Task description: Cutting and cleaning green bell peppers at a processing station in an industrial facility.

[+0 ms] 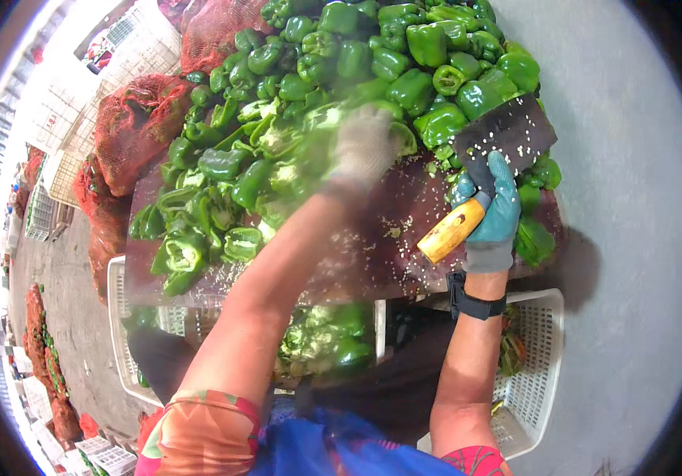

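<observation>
My right hand (494, 206), in a teal and grey glove, is wrapped round a cleaver near its yellow wooden handle (453, 229). Its broad dark blade (519, 131) is flecked with pale seeds and lies over green bell peppers. My left hand (363, 147), in a whitish glove, reaches forward to the middle of the pile and is smeared by motion; whether its fingers hold anything is unclear. Beside it lie split green peppers (226, 163) with pale insides showing. Whole bell peppers (426, 45) are heaped farther back. Seeds are scattered across the dark red tabletop (416, 190).
Under the table's near edge, a white plastic crate (116, 333) stands at left, and another crate (549, 357) at right. Cut pepper pieces (325, 337) lie below, between my legs. Red mesh sacks (138, 131) line the left side, with white crates (138, 47) behind.
</observation>
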A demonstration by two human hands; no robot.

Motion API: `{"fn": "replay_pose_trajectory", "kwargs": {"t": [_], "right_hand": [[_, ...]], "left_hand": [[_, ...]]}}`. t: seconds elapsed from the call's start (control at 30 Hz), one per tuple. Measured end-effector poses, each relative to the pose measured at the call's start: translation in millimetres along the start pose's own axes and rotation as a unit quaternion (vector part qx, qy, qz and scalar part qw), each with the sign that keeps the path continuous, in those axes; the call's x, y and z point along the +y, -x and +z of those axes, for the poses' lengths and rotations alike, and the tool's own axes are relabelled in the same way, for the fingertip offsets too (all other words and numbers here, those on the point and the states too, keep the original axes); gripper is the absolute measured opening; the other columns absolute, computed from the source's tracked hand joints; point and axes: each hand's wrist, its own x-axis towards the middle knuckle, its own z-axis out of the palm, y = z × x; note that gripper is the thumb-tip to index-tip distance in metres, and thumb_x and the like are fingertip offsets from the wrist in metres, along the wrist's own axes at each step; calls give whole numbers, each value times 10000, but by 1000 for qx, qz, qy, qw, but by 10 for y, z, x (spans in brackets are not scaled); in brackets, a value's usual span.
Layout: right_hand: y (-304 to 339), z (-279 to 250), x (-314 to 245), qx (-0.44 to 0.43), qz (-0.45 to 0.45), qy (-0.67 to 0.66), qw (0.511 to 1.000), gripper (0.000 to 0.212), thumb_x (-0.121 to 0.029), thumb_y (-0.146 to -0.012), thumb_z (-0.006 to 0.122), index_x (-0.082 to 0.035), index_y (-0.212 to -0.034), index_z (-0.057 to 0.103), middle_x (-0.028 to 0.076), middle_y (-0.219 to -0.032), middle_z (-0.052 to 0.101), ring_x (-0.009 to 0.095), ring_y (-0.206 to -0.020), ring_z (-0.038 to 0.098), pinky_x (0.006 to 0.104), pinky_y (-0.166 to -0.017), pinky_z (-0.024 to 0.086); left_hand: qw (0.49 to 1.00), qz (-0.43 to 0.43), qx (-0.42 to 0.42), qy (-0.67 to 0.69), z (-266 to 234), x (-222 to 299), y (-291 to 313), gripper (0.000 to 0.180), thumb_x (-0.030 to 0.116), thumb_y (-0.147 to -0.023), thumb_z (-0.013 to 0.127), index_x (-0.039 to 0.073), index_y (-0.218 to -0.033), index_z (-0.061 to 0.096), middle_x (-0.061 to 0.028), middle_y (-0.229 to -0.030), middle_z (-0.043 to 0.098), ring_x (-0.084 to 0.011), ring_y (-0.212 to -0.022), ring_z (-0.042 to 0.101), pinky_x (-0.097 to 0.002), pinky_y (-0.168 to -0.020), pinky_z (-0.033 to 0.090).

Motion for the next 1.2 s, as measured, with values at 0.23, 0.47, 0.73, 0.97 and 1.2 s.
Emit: {"fn": "replay_pose_trajectory", "kwargs": {"t": [0.23,0.47,0.73,0.97,1.2], "right_hand": [[68,123,150,38,-3,4,999,100,-232,-996,624,-156,-967,682,12,-800,683,176,-578,595,305,-513,502],[-308,-510,17,-173,70,-19,982,235,-261,-1048,523,-91,-1149,651,61,-839,622,168,-664,585,316,-603,522],[-196,-433,190,-177,-150,256,938,303,-254,-1028,542,-62,-1259,584,10,-799,569,132,-666,555,285,-579,494],[160,-245,8,-23,-162,339,926,368,-265,-1040,535,-25,-1318,561,-44,-847,544,81,-680,523,235,-600,474],[344,-430,351,-177,-398,628,645,345,-289,-1015,598,-49,-1261,608,-5,-928,637,113,-738,624,231,-631,525]], "left_hand": [[966,-37,139,216,180,-41,-176,295,242,-893,629,56,-1120,648,-183,-1066,661,-359,-1012,654,-471,-892,524],[999,30,4,20,357,-349,-683,432,202,-733,781,61,-1126,669,-175,-1140,667,-341,-1109,645,-448,-907,553],[986,20,-107,123,117,-333,-337,576,247,-661,839,68,-1166,627,-207,-1168,624,-400,-1075,641,-469,-881,560],[979,38,-28,200,-555,-121,193,617,204,-685,820,68,-1226,556,-193,-1167,561,-380,-1161,551,-456,-923,536],[976,51,-193,85,-1003,-231,1149,525,251,-732,829,56,-1161,596,-167,-1154,639,-320,-1147,610,-429,-894,554]]}}
